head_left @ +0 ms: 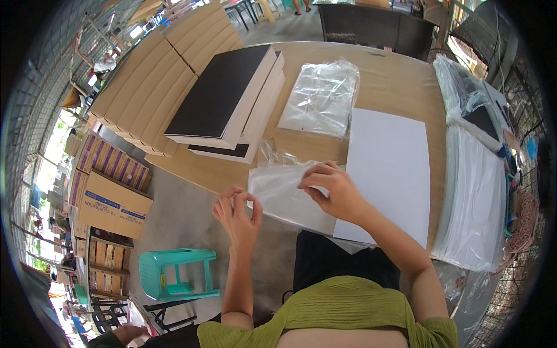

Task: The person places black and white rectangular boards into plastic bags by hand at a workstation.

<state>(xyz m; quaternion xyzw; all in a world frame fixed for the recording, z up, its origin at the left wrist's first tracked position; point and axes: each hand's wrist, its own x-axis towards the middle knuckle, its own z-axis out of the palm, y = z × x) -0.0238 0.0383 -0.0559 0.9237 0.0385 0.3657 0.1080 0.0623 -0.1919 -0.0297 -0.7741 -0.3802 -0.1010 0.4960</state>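
Note:
A stack of clear plastic bags lies at the table's near edge. My left hand is at the left corner of the stack, fingers curled and thumb and forefinger closed on the edge of the top bag. Over the stack's right part, my right hand pinches the film of that bag between thumb and fingers. The film's exact fold under the fingertips is hard to make out. Just right of the bags, partly under my right forearm, lies a stack of white sheets.
Black-topped board stacks stand at the left, beside piled brown cartons. A crumpled plastic packet lies farther back. Plastic-wrapped bundles line the right edge. A green stool stands on the floor at the left.

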